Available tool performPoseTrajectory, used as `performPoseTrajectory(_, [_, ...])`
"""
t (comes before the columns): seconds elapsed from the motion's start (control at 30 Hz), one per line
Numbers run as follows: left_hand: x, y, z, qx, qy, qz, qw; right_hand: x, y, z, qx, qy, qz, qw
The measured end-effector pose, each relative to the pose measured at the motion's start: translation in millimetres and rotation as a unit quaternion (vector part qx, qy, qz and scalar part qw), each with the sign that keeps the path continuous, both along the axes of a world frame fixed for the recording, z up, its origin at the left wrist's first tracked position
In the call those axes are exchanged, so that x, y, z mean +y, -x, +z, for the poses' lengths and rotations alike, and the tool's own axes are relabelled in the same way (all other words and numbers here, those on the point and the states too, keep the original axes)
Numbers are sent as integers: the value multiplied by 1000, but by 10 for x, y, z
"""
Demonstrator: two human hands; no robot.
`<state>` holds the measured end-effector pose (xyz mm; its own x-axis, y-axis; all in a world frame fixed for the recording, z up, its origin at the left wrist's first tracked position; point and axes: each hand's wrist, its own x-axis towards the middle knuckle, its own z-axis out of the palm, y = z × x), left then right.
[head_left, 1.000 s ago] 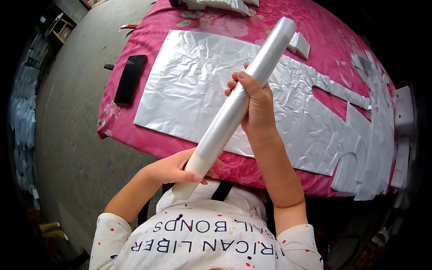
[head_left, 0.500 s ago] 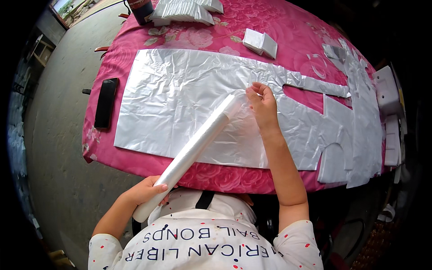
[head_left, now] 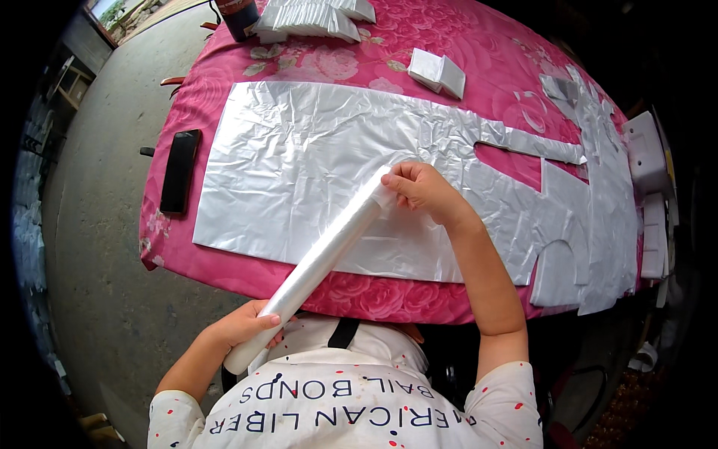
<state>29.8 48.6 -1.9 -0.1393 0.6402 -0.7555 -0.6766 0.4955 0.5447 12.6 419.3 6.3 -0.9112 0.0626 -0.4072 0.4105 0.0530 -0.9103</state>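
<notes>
A long roll of clear plastic film [head_left: 318, 258] slants from my lap up over the table's near edge. Around its lower end my left hand [head_left: 250, 326] is closed, thumb on top. At the upper end, my right hand [head_left: 422, 188] pinches the film's loose edge between thumb and fingers. Beneath the roll, a large silvery plastic apron-like sheet [head_left: 277, 165] lies spread flat, with curved cut-outs toward its right side. Some of the sheet is hidden by the roll and my right hand.
The table wears a pink floral cloth [head_left: 359, 295]. A black phone [head_left: 180, 172] lies at its left. Folded white packets [head_left: 437, 72] and a stack of more packets [head_left: 310, 20] lie farther back, beside a dark container [head_left: 238, 16]. White plastic bins [head_left: 648, 153] stand at the right.
My right hand has moved down and left, closer to the roll's upper end, drawing the film edge in against it. My left hand still holds the lower end.
</notes>
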Motion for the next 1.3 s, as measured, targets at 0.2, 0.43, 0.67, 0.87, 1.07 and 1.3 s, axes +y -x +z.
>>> performPoseTrajectory(0.2, [-4,-4,-8,5,-25,-4,1000,28,-10,-106,44,-14,-39,998])
performPoseTrajectory(0.43, [-246,13,-18,-11,12,-53,998,1291,-144,-253,91,-199,-256,941])
performPoseTrajectory(0.67, [-210,288,183,154,7,-287,946,1992,-337,-280,146,-323,-246,902])
performPoseTrajectory(0.87, [867,631,549,557,-55,-372,740,1272,117,-188,151,-197,-174,953])
performPoseTrajectory(1.07, [1645,678,332,844,-160,-213,465,807,493,-141,182,-241,-87,949])
performPoseTrajectory(1.3, [1542,407,-34,724,-273,-391,499,843,558,-181,139,-249,-64,956])
